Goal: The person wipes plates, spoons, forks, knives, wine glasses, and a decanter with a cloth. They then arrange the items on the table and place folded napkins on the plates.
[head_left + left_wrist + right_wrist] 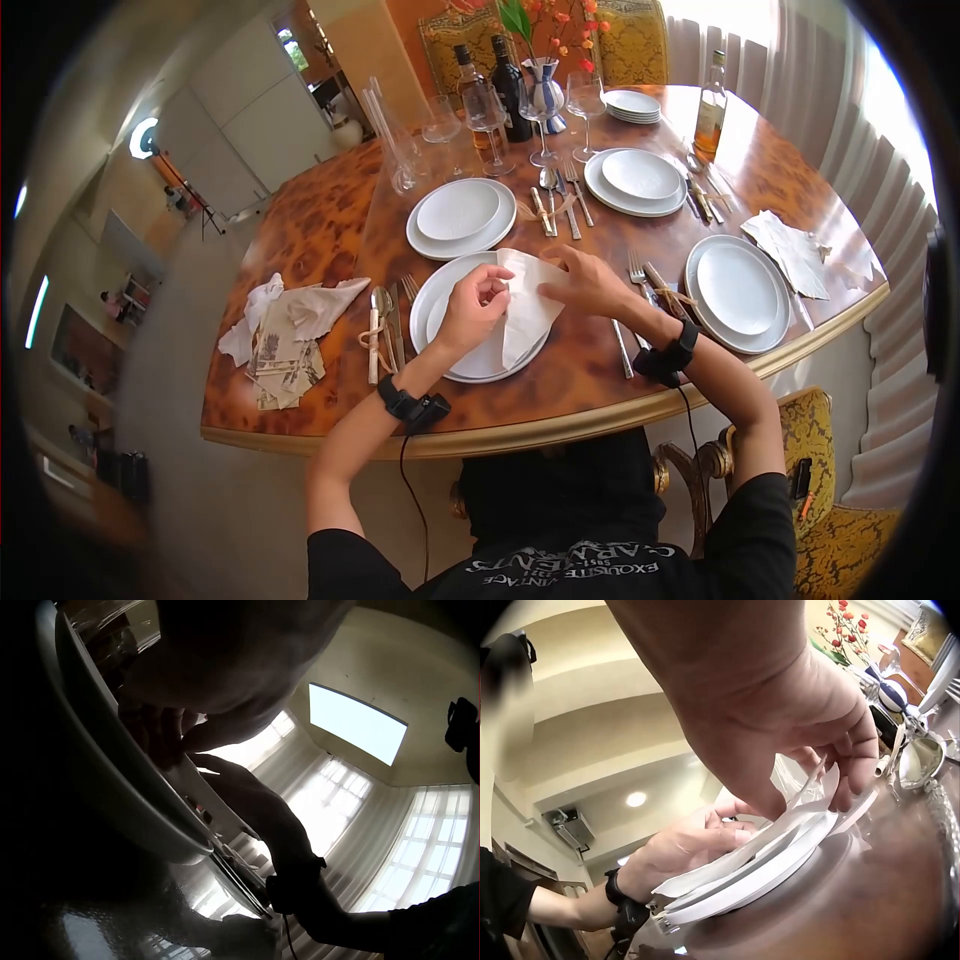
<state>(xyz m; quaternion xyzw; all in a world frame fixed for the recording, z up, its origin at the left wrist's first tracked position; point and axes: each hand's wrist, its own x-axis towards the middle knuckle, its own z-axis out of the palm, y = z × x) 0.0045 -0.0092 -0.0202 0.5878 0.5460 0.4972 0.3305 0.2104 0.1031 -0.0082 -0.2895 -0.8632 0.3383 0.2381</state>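
Observation:
A white cloth napkin [530, 312], partly folded, lies over the near stack of white plates [432, 300] at the table's front. On its left edge is my left hand [478, 305], with fingers curled and thumb at the cloth. My right hand [588, 284] pinches the upper right part of the napkin between thumb and fingers. From the right wrist view, the napkin [727, 864] slants over the plate rims, with the left hand [686, 847] beyond it. The left wrist view is dark, and the left hand [161, 731] hides much of the cloth there.
Left of the plates lie tied cutlery [375, 340] and a pile of crumpled and printed napkins [290, 330]. More plate settings [740, 298] stand right and behind. Wine glasses [487, 115], bottles [508, 85] and a flower vase [543, 90] are farther back. White napkins [790, 255] lie at right.

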